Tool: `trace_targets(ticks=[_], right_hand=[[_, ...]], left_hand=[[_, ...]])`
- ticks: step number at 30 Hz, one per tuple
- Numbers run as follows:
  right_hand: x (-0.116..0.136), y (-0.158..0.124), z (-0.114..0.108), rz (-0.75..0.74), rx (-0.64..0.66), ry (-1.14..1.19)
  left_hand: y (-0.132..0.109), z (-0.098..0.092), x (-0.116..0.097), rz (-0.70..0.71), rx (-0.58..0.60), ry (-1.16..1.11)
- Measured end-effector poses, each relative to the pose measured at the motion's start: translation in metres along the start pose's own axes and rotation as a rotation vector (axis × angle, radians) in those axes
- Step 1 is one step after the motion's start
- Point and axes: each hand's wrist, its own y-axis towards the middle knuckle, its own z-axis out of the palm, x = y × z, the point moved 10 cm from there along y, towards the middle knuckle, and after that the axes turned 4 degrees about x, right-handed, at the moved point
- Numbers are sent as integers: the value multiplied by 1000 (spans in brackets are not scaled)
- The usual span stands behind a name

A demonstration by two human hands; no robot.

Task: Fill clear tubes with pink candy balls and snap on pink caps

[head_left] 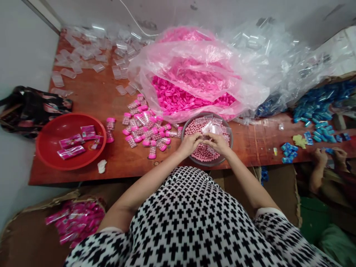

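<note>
My left hand [191, 144] and my right hand [217, 144] meet above a dark-rimmed bowl [226, 157] at the table's front edge. Their fingers are bent together at the tips; whatever lies between them is too small and hidden to make out. Pink round beads [204, 152] fill the bowl, with several clear plastic cases [215, 127] on top, just beyond my fingers. Left of the bowl lies a loose pile of small clear containers with pink caps [151, 128], filled with pink beads.
Behind the bowl, a large plastic bag [194, 55] holds pink caps [178, 96]. A red basin [46, 148] with pink packets stands left. Empty clear cases [72, 61] lie at the back. Far right, another person's hands [322, 155] work near blue pieces [324, 131]. A box below holds packets [78, 220].
</note>
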Motion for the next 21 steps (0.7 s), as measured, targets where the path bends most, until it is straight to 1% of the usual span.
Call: trace_targets(ticks=[1,3,5,6,8,9,11,13,14,17,18,19,21], right_hand=[[-7,-2,8,54,44,-130],[-28,-3,26,226,96,-362],[-45,1,45,374,108,-492],[-50,5,55,413,102,-505],[-55,17,72,431,72,-477],[-56,23,78,424,55,-453],[-60,29,82,417,23,-415],[-61,29,78,388,-26,-315],[-61,26,74,361,-67,-200],[-55,14,60,252,-205,316],[-52,10,58,225,-233,462],[-49,6,57,208,-241,555],[-43,1,54,187,-233,636]], left_hand=[[-2,1,6,-23,21,31],[-9,-5,24,-99,-1,57],[-18,-15,40,-162,-38,64],[-22,-20,46,-179,-47,66],[-31,-30,54,-196,-54,63],[-35,-34,57,-203,-55,56],[-40,-40,60,-222,-58,33],[-40,-41,62,-232,-53,7],[-38,-39,62,-229,-51,-1],[-28,-28,59,-193,-48,-17],[-23,-22,57,-175,-38,-30],[-19,-16,55,-158,-22,-56],[-12,-4,52,-137,24,-131]])
